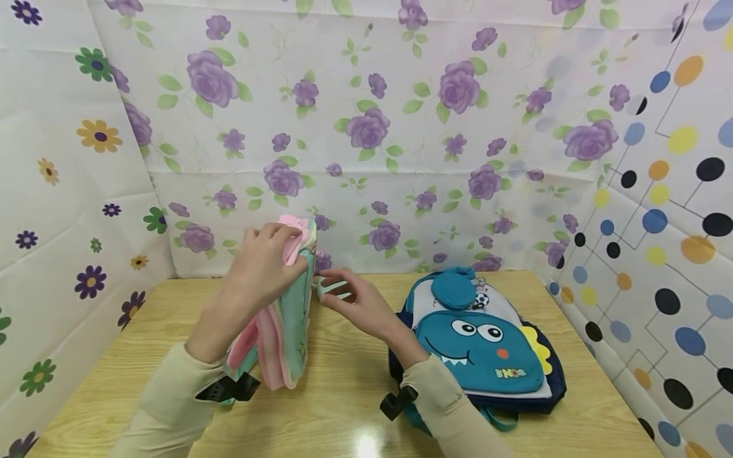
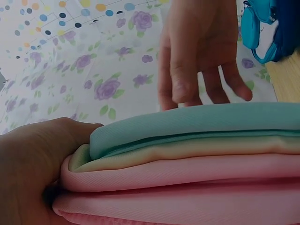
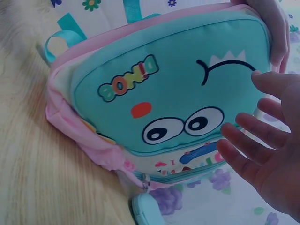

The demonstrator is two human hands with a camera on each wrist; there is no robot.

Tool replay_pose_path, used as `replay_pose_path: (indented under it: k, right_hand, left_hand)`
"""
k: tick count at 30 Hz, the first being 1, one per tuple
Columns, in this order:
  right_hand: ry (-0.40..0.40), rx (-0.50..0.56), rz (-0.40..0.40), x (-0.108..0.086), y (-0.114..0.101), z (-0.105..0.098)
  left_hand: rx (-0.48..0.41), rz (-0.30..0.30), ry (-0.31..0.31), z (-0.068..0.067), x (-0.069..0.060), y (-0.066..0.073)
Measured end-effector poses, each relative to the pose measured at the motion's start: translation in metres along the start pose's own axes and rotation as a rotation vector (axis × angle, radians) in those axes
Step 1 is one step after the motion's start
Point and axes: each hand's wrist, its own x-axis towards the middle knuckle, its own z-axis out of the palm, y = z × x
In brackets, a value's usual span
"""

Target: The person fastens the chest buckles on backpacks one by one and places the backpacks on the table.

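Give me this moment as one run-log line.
left hand: grips pink-and-mint backpack | right hand: near its front, holding nothing | blue dinosaur backpack: lying on table

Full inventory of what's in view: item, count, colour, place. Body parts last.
Pink-and-mint backpack: 1, pink and mint, held at left of table
Mint pouch: 1, mint, hanging from that backpack
Blue backpack: 1, teal, navy and white, right side of table
Round pouch: 1, teal, on the blue backpack
Table: 1, light wood, beneath
Patterned sheets: 3, white with coloured prints, back, left and right
Wrist devices: 2, black, one per wrist
Sleeves: 2, beige, forearms
Left hand: 1, bare, gripping the pink-and-mint backpack
Right hand: 1, bare, beside it
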Motion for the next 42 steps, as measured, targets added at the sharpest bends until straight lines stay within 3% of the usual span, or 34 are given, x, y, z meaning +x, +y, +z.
replay_pose_path:
  k: [7,12,16,20,32,38,42]
  right_hand:
    - [0.020,0.015,-0.019,0.002,-0.006,-0.008]
    - [0.050,0.042,-0.024,-0.003,-0.027,-0.017]
    - [0.063,0.098,-0.047,-0.009,-0.044,-0.025]
    - [0.061,0.164,-0.064,-0.012,-0.048,-0.030]
    - [0.077,0.190,-0.040,-0.015,-0.039,-0.042]
    - [0.105,0.215,0.003,-0.013,-0.011,-0.047]
    - [0.135,0.218,0.035,-0.015,-0.002,-0.048]
  left_hand:
    - [-0.052,0.006,0.040,0.010,0.003,0.006]
    - [-0.107,0.020,0.039,0.015,0.004,0.011]
    - [-0.161,0.028,0.036,0.019,0.006,0.015]
    - [-0.210,0.043,0.029,0.023,0.006,0.019]
    - [-0.322,0.098,-0.002,0.035,0.005,0.031]
    - [-0.379,0.164,-0.037,0.042,0.001,0.030]
    - [-0.451,0.176,-0.057,0.046,-0.006,0.029]
